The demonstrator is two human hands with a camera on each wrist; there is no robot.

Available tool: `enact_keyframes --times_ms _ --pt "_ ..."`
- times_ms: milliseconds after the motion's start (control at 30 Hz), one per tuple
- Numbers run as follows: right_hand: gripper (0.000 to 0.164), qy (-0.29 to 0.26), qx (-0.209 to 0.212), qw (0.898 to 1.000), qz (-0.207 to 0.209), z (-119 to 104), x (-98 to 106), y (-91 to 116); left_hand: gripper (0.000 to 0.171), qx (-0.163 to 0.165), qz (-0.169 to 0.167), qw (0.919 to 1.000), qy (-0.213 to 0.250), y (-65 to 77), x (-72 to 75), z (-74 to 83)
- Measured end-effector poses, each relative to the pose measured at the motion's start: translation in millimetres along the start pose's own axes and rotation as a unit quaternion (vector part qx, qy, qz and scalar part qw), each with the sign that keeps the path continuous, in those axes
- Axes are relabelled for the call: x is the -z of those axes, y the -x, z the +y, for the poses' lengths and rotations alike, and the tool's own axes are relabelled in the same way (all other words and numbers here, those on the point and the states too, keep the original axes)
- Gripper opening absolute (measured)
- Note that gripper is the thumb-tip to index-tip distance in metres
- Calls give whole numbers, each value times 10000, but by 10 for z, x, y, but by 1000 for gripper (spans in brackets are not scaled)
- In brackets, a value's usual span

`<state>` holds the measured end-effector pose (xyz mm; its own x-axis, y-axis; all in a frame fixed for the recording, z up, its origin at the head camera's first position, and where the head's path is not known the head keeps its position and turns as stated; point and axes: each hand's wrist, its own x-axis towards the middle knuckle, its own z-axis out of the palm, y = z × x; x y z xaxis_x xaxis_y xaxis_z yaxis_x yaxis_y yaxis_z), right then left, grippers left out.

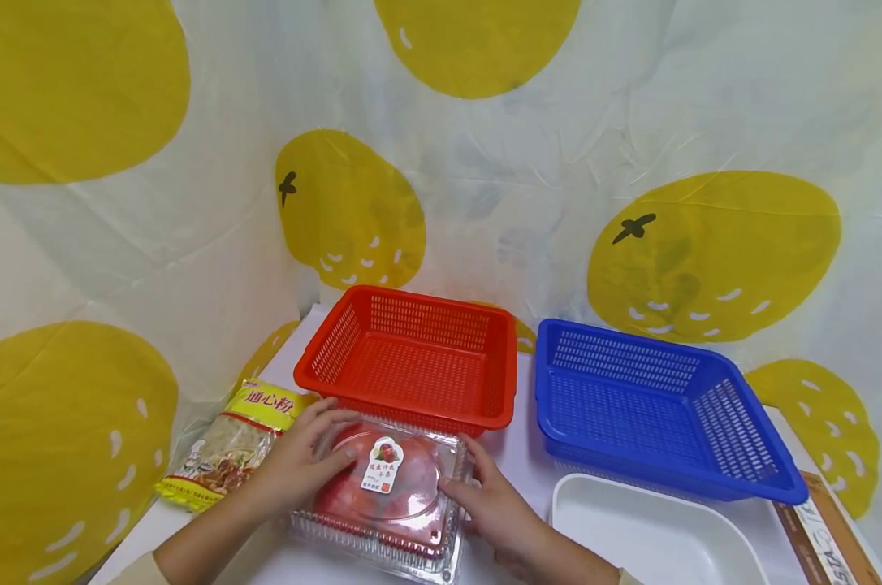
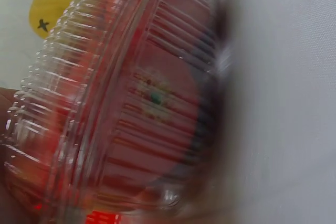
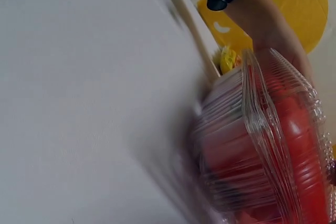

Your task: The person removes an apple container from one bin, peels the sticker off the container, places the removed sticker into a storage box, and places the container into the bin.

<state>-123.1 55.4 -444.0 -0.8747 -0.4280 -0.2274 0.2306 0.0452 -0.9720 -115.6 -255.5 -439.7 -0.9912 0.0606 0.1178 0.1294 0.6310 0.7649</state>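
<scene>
The left hand [image 1: 305,459] and right hand [image 1: 495,504] are apart, clamped on opposite sides of a clear plastic box [image 1: 404,508], each thumb on its lid, with red fruit showing through and a white label [image 1: 382,465] on top. This box is just in front of the red basket [image 1: 419,357], while a yellow-topped food bag [image 1: 239,443] lies to that basket's front left, beside the left hand. A blue basket [image 1: 624,414] stands right of the red basket, a white tray [image 1: 631,528] sits to its front right, and a fruit-print curtain [image 1: 529,203] hangs behind it.
</scene>
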Motion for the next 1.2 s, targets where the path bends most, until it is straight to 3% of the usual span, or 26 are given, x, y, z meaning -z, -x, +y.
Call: enact_keyframes --times_ms 433,600,700,800,867,1000,1067,1133,1200 --pt "86 608 2 9980 173 -49 62 -33 53 183 -24 9998 4 -34 -29 15" --pt "84 1289 -147 9913 224 -168 169 48 51 138 26 9998 138 -13 -22 10" --pt "79 1858 -76 9819 360 -240 241 114 50 120 55 9997 214 -4 -19 4" --pt "73 2587 177 9650 390 -337 292 198 51 147 44 9996 219 -12 -20 -6" --pt "67 3172 575 9458 394 -410 327 253 51 130 28 9997 204 -32 -28 6" --pt "48 4098 1838 8928 346 -539 364 234 54 154 -63 9995 266 -64 -42 14" --pt "38 4285 2401 8706 267 -576 342 141 56 283 -97 9991 310 -61 -48 1" --pt "33 4398 2729 8555 136 -604 278 5 58 440 -142 9982 377 -44 -50 -18" --pt "31 4475 2742 8512 -47 -629 177 -152 58 570 -172 9973 434 -21 -60 -47"
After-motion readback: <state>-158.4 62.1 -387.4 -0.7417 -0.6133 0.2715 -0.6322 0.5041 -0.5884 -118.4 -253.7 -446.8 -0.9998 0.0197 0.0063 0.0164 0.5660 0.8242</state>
